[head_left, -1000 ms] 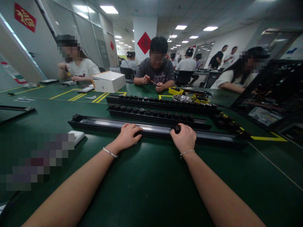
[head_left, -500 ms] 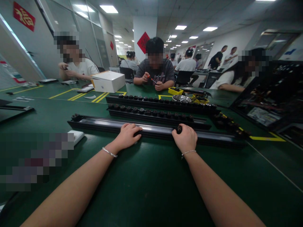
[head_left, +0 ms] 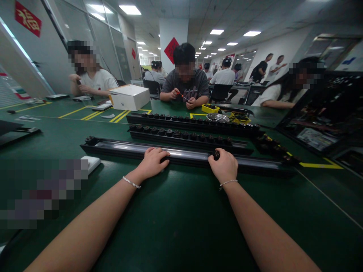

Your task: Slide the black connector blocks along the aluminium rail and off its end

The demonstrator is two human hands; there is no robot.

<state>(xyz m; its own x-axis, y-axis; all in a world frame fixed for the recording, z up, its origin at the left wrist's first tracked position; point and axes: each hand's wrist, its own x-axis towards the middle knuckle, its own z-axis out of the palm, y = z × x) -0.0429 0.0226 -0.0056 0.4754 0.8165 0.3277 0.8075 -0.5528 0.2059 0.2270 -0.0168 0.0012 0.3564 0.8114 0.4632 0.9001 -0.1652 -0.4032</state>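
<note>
A long black rail with a shiny channel along its top lies across the green table in front of me. My left hand grips the rail near its middle, thumb on the near side and fingers over the top. Farther right, my right hand is closed around a small black round part with metal pieces on its face, set at the rail's channel. Its lower side is hidden by my fingers. One similar small part sits at the rail's left end.
Behind lie two more black rails lined with several round parts. A metal dish and yellow trays stand beyond. There is a white box at the back left. Opposite, a person holds a screwdriver. A dark open case stands at right.
My right hand has shifted slightly to the right along the rail, with the small round part in it. My left hand stays in place on the rail.
</note>
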